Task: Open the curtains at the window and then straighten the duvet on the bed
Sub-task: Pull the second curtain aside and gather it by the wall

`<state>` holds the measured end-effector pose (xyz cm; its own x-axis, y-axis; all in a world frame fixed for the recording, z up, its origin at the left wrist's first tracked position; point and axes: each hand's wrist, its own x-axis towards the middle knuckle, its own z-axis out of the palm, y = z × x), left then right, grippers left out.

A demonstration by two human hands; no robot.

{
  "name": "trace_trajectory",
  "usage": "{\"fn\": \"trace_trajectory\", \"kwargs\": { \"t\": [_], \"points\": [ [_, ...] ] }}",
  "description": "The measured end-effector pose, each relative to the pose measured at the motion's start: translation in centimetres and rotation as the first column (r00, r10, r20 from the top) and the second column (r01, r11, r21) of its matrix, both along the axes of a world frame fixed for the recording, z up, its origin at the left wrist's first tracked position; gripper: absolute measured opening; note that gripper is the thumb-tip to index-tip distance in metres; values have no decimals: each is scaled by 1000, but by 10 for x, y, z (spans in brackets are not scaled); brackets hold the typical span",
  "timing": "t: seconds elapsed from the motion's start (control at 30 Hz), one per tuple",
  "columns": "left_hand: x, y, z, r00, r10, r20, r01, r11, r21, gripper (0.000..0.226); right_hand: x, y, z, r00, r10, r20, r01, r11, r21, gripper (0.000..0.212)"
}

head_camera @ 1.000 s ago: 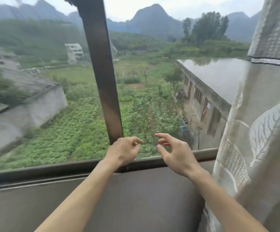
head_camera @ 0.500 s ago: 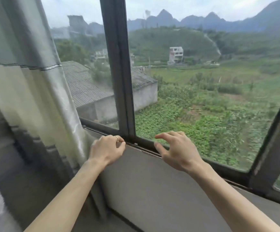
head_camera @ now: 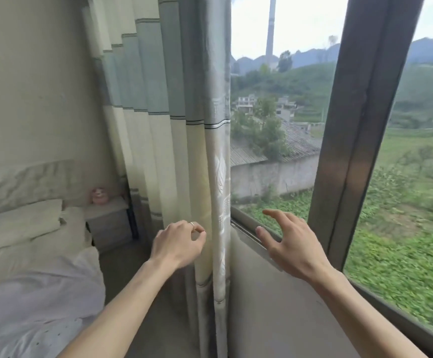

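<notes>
A cream and grey-green curtain (head_camera: 184, 140) hangs bunched in folds at the left side of the window (head_camera: 275, 140), with the glass to its right uncovered. My left hand (head_camera: 176, 241) is loosely curled right in front of the curtain's lower folds, a ring on one finger; whether it touches the fabric is unclear. My right hand (head_camera: 290, 244) hovers over the window sill (head_camera: 267, 293) with fingers spread and nothing in it. At the lower left lies the bed with a rumpled white duvet (head_camera: 37, 301) and cream pillows (head_camera: 21, 226).
A dark vertical window frame bar (head_camera: 352, 140) stands just right of my right hand. A grey bedside cabinet (head_camera: 109, 223) with a small pink object (head_camera: 98, 195) on top sits in the corner between bed and curtain. A narrow strip of floor (head_camera: 130, 267) runs between bed and wall.
My view has swung left from the right curtain across the window to the left curtain and the bed. Both hands stay raised in front of me; the left now sits by the curtain.
</notes>
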<state>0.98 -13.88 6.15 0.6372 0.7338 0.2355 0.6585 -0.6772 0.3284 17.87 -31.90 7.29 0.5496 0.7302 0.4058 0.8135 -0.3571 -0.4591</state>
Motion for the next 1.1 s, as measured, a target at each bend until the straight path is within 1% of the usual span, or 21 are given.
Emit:
{"fn": "trace_trajectory", "kwargs": {
  "t": [0.17, 0.3, 0.4, 0.5, 0.57, 0.63, 0.73, 0.8, 0.83, 0.87, 0.9, 0.93, 0.97, 1.03, 1.1],
  "points": [
    [23, 79, 0, 992, 87, 93, -82, 995, -54, 33, 28, 94, -3, 995, 99, -30, -94, 986, 135, 72],
    [45, 137, 3, 970, 144, 194, -120, 984, -132, 40, 44, 174, 4, 992, 121, -42, -108, 963, 247, 98],
    [62, 178, 11, 938, 180, 296, -136, 977, -162, 49, 46, 235, 16, 997, 78, -22, -66, 943, 327, 115],
    [82, 230, 13, 923, 199, 329, -144, 972, -183, 58, 48, 300, 26, 1000, 11, 8, -13, 916, 401, 126],
    [98, 277, 13, 922, 198, 333, -137, 970, -198, 65, 54, 347, 27, 999, -40, 16, 29, 903, 428, 123],
    [114, 322, 17, 917, 185, 353, -123, 974, -192, 73, 66, 385, 26, 996, -79, 42, 51, 890, 453, 110],
    [142, 392, 27, 918, 153, 367, -99, 982, -161, 86, 87, 440, 24, 996, -92, -19, 90, 874, 477, 97],
    [164, 439, 38, 932, 123, 342, -82, 988, -134, 94, 103, 481, 23, 988, -154, -29, 150, 880, 451, 84],
    [172, 444, 40, 944, 110, 310, -85, 992, -95, 94, 109, 485, 24, 985, -169, -45, 171, 881, 442, 78],
    [180, 452, 43, 958, 85, 275, -75, 996, -46, 90, 114, 493, 26, 983, -178, -46, 180, 878, 444, 73],
    [188, 470, 43, 964, 39, 261, -42, 999, 5, 80, 117, 512, 25, 981, -194, -31, 187, 875, 447, 69],
    [195, 486, 42, 963, -7, 271, -13, 997, 72, 66, 120, 531, 24, 978, -208, -6, 188, 869, 458, 68],
    [200, 497, 40, 953, -43, 300, -3, 988, 153, 57, 121, 545, 26, 976, -216, 28, 179, 870, 459, 68],
    [205, 532, 34, 941, -64, 333, -21, 969, 248, 52, 124, 582, 29, 968, -245, 63, 191, 871, 453, 66],
    [205, 568, 27, 928, -45, 370, -55, 966, 254, 51, 125, 614, 34, 960, -272, 62, 218, 870, 442, 62]
  ]
}}
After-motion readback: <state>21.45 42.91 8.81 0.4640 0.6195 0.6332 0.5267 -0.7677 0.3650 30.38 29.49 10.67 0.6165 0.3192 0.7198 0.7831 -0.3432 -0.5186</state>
